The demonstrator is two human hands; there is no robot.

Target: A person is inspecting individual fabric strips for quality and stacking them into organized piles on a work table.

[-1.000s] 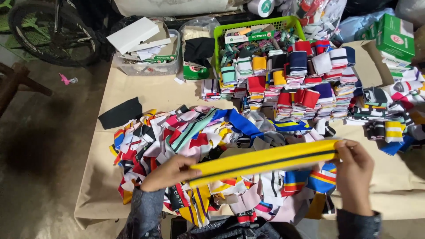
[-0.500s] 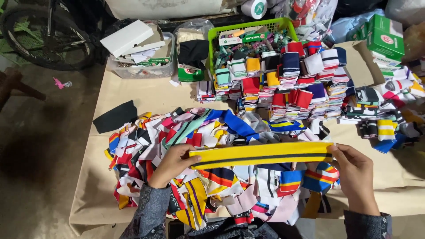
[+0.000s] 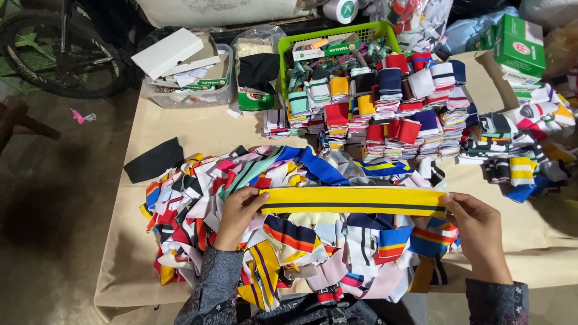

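A yellow knit strip with a black centre stripe (image 3: 355, 200) is stretched flat and level between my two hands. My left hand (image 3: 236, 215) pinches its left end and my right hand (image 3: 475, 229) pinches its right end. Under the strip lies a loose heap of striped knit collar pieces (image 3: 289, 241) in many colours, spread over the brown paper-covered table (image 3: 198, 129).
Folded stacks of coloured strips (image 3: 397, 114) fill the far middle and right. A green basket (image 3: 289, 60), a clear tub with white boxes (image 3: 180, 66), a green carton (image 3: 519, 43) and a black fabric piece (image 3: 153, 159) sit around them. A bicycle wheel (image 3: 54, 48) stands far left.
The strip has gone from tilted with its right end higher to level, pulled straight across the heap. Both hands shifted slightly with it.
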